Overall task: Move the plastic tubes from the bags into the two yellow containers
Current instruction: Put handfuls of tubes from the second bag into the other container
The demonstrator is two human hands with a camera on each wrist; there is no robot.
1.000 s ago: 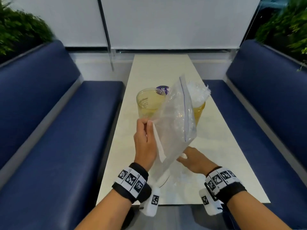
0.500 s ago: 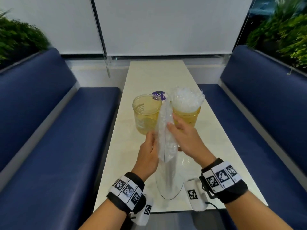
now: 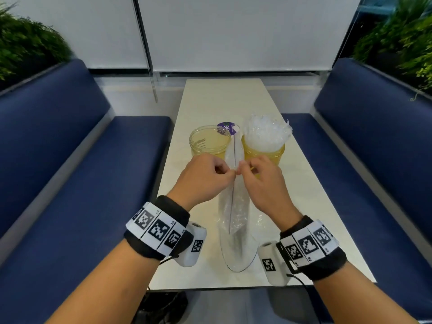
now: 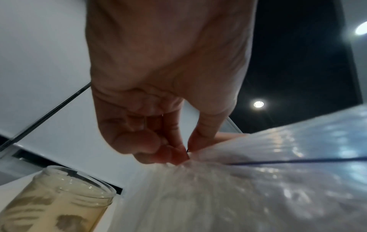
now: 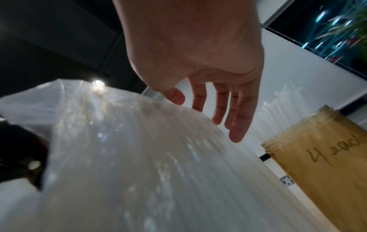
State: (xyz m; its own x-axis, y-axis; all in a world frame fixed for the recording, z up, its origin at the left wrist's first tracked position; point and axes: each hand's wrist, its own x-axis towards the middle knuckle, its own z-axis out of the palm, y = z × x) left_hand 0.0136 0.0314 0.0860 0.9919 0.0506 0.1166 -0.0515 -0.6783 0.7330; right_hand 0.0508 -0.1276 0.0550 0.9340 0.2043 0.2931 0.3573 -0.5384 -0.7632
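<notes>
Both hands meet at the zip seal of the clear bag [image 3: 233, 206], standing mid-table. The left hand [image 3: 201, 176] pinches one lip; the right hand [image 3: 261, 181] pinches the other with thumb and forefinger, other fingers loose. Pull the lips evenly apart; the film is thin and crinkly. Slim tubes [image 3: 266, 134] bristle from the right jar [image 3: 264, 153]; the left jar [image 3: 208, 143] looks empty.

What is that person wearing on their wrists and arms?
Both forearms are bare, with no sleeves. The left hand and right hand are gloveless. Each wrist has a black band with white square black-patterned tags, plus a small white tagged camera pod underneath trailing a thin black cable.
</notes>
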